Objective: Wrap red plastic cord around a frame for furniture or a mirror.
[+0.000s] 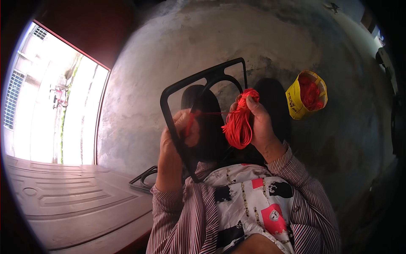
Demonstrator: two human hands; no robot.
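Winding red cord onto a black frame, both my hands busy.

My left hand (179,129) is gripping the near bar of the black frame (203,80), fingers curled tight and pinching the red cord (211,113) against it. My right hand (258,120), at three o'clock from the left, is closing narrowly around a red cord bundle (239,122), thumb pressing its top; a taut strand is running between the two hands. The frame is standing tilted above my lap. At two o'clock on the concrete floor (169,42) a yellow bag (296,101) is holding more red cord. At eight o'clock more frames (144,180) are lying beside a brown door panel (76,199).
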